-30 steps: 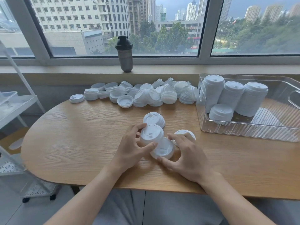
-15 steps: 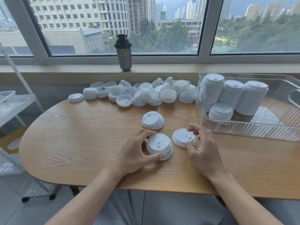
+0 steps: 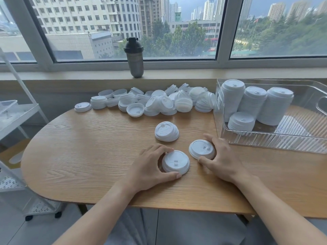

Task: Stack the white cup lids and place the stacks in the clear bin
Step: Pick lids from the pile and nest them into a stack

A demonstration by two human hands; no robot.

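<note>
Two hands work at the near middle of the wooden counter [image 3: 70, 156]. Left hand [image 3: 146, 170] curls its fingers [image 3: 159, 149] and thumb round a short lid stack [image 3: 175, 164], thumb at the near edge and fingers at the far edge, so they are clamped on it while it sits on the counter. Right hand [image 3: 224, 160] grips a single lid [image 3: 201, 149] just to the right, fingers over the far rim and thumb at the near rim; that lid also lies flat on the wood. The two lie near each other but apart.

Behind them a second small stack [image 3: 166, 131] sits alone, leaning slightly. Further back, along the counter's far edge, lies a loose pile [image 3: 159, 103] of white lids, some upside down, some partly nested.

At right stands the clear bin [image 3: 265, 140] on the counter. Inside it are three tall stacks [image 3: 251, 103], upright and leaning against one another at the left end, with a shorter stack [image 3: 241, 121] in front of them.

On the windowsill stands a dark bottle [image 3: 135, 57]. A white shelf cart [image 3: 16, 114] is at the far left.
</note>
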